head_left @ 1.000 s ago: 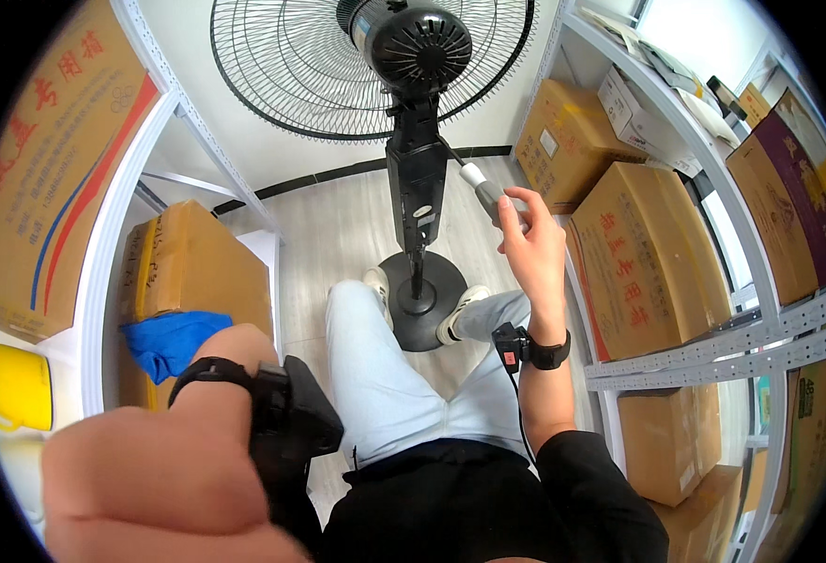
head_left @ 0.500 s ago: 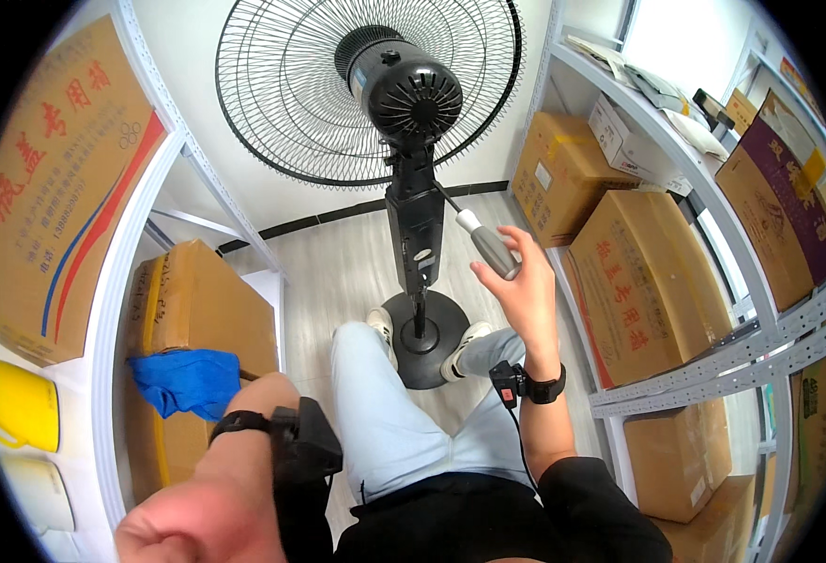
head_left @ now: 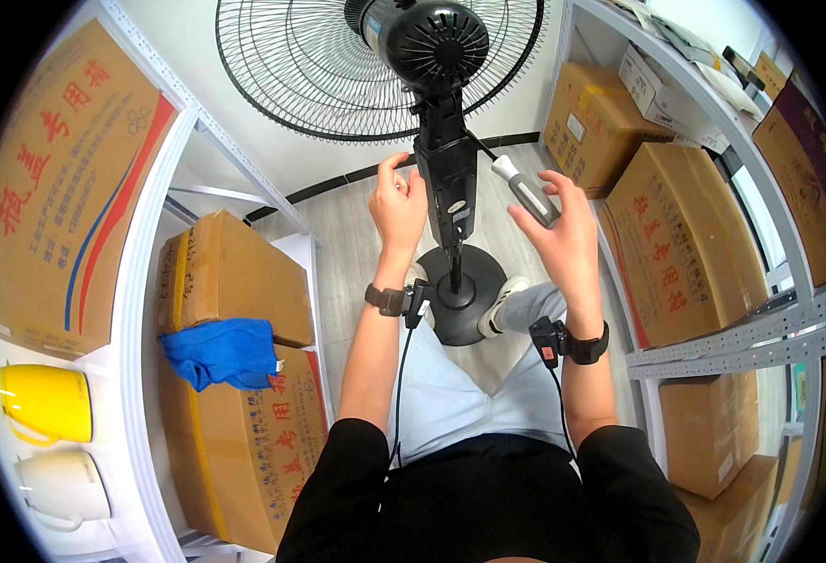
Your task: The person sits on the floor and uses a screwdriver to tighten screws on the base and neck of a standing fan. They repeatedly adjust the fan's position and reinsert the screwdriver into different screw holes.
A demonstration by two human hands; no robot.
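Observation:
A black pedestal fan (head_left: 448,141) stands before me, its wire-caged head at the top and its round base (head_left: 474,272) on the floor between my feet. My right hand (head_left: 573,235) is closed on the grey and white handle of a screwdriver (head_left: 533,199). The dark shaft points up and left to the right side of the fan's upper column; the tip's exact contact is hard to make out. My left hand (head_left: 399,216) is beside the column's left side, fingers loosely curled, thumb and forefinger apart, with nothing visible in it.
Metal shelving with cardboard boxes (head_left: 676,244) lines the right. On the left, a blue cloth (head_left: 222,353) lies over stacked boxes (head_left: 244,281), beside a yellow jug (head_left: 47,402) and a white jug (head_left: 64,488). A white wall is behind the fan.
My left hand has come up from the lower left to the fan's column. The right hand still holds the screwdriver at the column's right. The whole view has shifted, with the fan higher in it.

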